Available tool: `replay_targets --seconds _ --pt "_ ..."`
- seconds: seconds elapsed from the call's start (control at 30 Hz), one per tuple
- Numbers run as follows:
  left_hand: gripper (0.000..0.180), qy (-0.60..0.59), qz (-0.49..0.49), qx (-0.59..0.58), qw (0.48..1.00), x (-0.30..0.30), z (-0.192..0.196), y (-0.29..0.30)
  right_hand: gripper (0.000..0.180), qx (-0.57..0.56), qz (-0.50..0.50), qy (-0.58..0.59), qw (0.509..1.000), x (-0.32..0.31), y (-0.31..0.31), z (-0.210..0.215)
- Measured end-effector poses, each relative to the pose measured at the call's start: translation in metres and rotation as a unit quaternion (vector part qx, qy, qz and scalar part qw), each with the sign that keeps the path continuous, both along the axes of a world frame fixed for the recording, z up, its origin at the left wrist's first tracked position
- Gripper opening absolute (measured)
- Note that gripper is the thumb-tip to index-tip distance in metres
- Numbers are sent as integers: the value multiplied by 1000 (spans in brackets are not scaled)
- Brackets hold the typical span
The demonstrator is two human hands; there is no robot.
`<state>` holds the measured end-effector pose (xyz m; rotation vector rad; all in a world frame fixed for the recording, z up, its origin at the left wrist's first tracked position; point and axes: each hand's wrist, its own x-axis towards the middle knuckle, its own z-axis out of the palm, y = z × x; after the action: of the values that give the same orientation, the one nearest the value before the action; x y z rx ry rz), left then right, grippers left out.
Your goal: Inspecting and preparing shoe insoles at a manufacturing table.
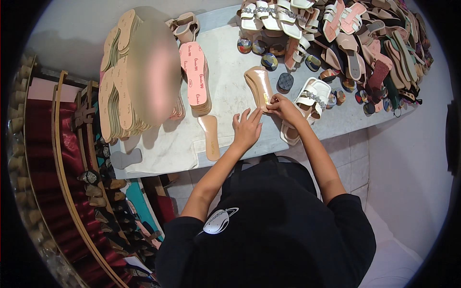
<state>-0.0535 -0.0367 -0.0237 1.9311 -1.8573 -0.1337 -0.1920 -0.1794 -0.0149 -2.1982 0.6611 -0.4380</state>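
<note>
Fingers [276,99] of the right hand [288,110] were drawn narrowly together at the near end of a stack of tan insoles [258,86]; I could not tell whether they pinched the glossy top piece or only pressed on it. The left hand [247,132] had its fingers loosely spread, palm down, with a fingertip at that same near end. The stack lay on the table [353,120], ahead of the person. Just right of it sat a dark grey round block [285,81] and white sandals [313,98]. Left of the hands lay a single tan insole [209,139], and beyond it a pink-topped stack [196,77]. Farther left rose tall beige stacks [113,103], partly blurred, near a flat grey piece [127,159]. A heap of sandals [353,57] covered the table's far right.
</note>
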Motion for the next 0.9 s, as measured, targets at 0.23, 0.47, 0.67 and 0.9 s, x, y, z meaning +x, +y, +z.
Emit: replay_targets --seconds 0.23,0.47,0.67,0.9 --pt "42 3 -3 -27 1000 -3 2 0 11 -36 -35 -8 999 4 5 7" --pt "28 -14 26 -56 998 -5 3 -10 11 -67 -66 1 996 6 6 0" --pt "23 -23 24 -28 999 -5 6 -15 11 -139 -180 -11 974 13 -3 30" --pt "22 -18 5 -14 1000 0 11 -28 15 -15 -293 -249 923 22 -29 57"
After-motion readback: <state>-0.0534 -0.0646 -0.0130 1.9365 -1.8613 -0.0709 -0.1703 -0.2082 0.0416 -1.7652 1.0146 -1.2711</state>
